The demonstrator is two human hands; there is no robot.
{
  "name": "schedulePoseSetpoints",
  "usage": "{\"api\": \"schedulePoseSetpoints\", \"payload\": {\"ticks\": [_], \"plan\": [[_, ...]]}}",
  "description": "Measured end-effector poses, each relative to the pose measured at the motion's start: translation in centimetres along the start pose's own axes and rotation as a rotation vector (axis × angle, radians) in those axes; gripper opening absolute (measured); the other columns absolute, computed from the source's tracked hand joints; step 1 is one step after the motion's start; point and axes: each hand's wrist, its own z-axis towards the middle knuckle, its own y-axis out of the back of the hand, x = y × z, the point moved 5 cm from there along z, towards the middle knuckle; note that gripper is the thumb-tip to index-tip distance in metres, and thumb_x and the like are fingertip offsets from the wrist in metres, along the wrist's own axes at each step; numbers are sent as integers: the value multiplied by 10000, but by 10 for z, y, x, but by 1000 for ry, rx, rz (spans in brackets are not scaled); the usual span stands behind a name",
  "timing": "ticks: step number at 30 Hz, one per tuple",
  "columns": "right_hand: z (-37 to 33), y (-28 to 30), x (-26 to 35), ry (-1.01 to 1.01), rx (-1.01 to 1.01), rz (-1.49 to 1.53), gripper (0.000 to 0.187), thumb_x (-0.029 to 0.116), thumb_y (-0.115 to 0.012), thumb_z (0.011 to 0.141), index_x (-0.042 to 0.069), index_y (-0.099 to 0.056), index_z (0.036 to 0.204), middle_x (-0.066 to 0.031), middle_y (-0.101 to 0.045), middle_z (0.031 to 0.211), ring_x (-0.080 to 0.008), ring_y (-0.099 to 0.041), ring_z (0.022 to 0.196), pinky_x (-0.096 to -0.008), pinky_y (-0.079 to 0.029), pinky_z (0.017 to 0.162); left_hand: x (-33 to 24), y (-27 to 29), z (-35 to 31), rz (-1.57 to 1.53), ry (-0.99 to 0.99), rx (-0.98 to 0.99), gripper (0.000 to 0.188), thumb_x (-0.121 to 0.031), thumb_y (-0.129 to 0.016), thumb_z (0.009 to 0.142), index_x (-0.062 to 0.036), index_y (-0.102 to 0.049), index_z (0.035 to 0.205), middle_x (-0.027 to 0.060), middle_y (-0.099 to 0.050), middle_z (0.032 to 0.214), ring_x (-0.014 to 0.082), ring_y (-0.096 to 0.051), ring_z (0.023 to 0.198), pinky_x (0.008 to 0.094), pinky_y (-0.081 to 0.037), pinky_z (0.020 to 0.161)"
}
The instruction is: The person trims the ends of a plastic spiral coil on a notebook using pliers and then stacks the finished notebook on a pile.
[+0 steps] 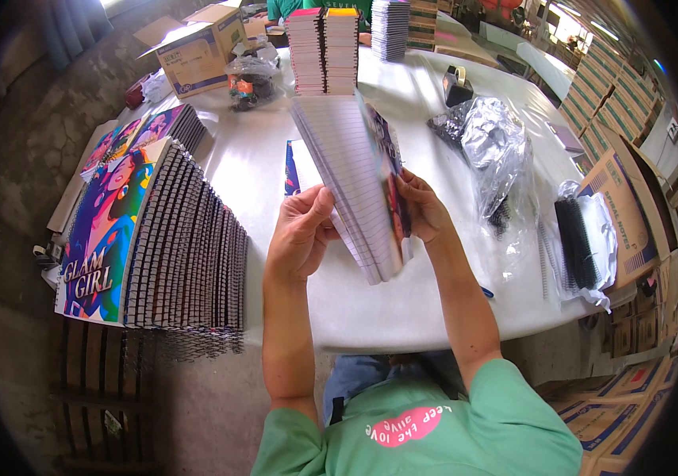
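Note:
Above the middle of the table I hold a lined notebook [347, 174] tilted upright, its pages partly spread and its coloured cover turned to the right. My left hand [301, 226] pinches the left side of the pages between thumb and fingers. On the other side, my right hand [420, 205] grips the cover edge, its fingers partly hidden behind the notebook. Beneath it, part of another notebook with a blue edge [292, 168] lies on the white table [355, 321]. To my left stands a big stack of spiral notebooks [184, 238] with a colourful illustrated cover facing out.
More notebook stacks stand at the far side [324, 51] and far left [172, 127]. An open carton [200, 51] sits at the back left. Clear plastic bags [501, 151], a tape dispenser [457, 86] and black spiral coils [575, 242] lie on the right, beside another carton [624, 210].

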Motion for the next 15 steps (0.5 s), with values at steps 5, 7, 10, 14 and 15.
{"api": "schedulePoseSetpoints", "payload": {"ticks": [5,7,10,14,15], "plan": [[-7,0,-3,11,51,75,302,85,-559,884,14,-493,1170,-85,-625,1036,-159,-636,887,-303,-530,825,18,7,-4,-203,42,-47,317,-235,-521,922,33,-570,1084,109,-659,961,160,-656,820,296,-569,698],[-11,0,-2,7,70,84,305,87,-557,885,11,-492,1172,-90,-624,1040,-161,-636,888,-302,-530,825,20,10,-6,-253,55,-14,311,-225,-519,923,31,-565,1093,109,-653,993,161,-647,862,297,-558,743],[-10,3,-4,-18,59,67,306,94,-562,884,5,-494,1169,-94,-626,1039,-164,-637,887,-301,-530,823,25,20,-5,-321,47,78,301,-204,-524,920,30,-559,1105,113,-640,1043,167,-633,915,304,-540,801],[-8,9,-8,-29,-4,27,270,99,-570,879,2,-515,1125,-98,-630,1023,-165,-639,875,-304,-531,811,14,13,-3,-99,-50,-177,285,-58,-567,876,35,-523,1141,99,-636,1001,150,-621,878,289,-520,804],[-5,8,-7,-45,-26,22,260,96,-569,879,2,-519,1117,-98,-631,1020,-163,-639,874,-304,-531,809,6,17,0,32,-121,-240,306,-27,-573,857,31,-511,1151,96,-634,987,144,-616,867,288,-515,799]]}}
